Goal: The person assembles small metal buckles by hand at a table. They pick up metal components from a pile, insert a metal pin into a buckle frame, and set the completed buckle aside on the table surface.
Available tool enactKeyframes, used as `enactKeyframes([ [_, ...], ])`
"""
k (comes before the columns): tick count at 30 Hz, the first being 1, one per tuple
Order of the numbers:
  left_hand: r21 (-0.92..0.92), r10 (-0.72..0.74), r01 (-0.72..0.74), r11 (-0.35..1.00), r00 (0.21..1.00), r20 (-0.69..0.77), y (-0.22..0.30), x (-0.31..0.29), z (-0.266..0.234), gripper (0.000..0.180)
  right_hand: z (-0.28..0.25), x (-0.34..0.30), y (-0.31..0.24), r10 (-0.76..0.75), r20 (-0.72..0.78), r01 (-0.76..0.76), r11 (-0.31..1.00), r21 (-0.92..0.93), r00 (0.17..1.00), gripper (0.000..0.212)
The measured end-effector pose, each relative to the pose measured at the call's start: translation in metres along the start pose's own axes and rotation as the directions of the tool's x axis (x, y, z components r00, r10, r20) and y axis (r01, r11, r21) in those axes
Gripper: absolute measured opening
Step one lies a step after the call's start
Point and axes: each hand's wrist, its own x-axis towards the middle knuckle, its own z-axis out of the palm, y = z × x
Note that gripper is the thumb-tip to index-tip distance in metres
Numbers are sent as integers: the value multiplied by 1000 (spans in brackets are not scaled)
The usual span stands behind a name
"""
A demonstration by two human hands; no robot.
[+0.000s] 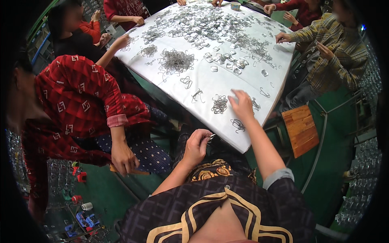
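In front of my body at the table's near edge, my left hand [196,146] is closed round a small shiny metal piece [211,139], which sticks out past the fingertips. My right hand [242,106] reaches over the white-covered table [194,108], its fingers apart and nothing visible in them. Just left of its fingertips lies a small heap of bent wire hooks [219,104]. More wire pieces [238,125] rest below that hand near the table corner, and others [255,104] show to its right. A few loose wires [197,96] lie further left.
Across the table spread flat metal buckles [229,60] and a dense wire pile [176,60]. A small tub [235,6] stands at the far edge. Close at left sits a person in red [81,97]; other people work around the table. A wooden stool [300,130] is at right.
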Motion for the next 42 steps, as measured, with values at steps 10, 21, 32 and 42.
enactKeyframes([
  [10, 34, -4, 2, 999, 998, 59, -8, -3, -3, 14, 58, 95, 55, 72, -55, -91, 807, -583, 996, 44],
  [21, 70, -9, 5, 998, 998, 55, -31, 13, -8, 14, 27, 85, 26, 221, 39, -220, 975, -29, 975, 20],
  [32, 100, -79, 75, 992, 996, 34, -17, 28, -10, 14, -17, -14, -91, 30, 629, -529, 573, 626, 777, 26],
  [42, 144, -36, 32, 989, 999, 20, -10, 36, -12, 11, -28, -24, -108, 97, 591, -453, 744, 492, 801, 28],
])
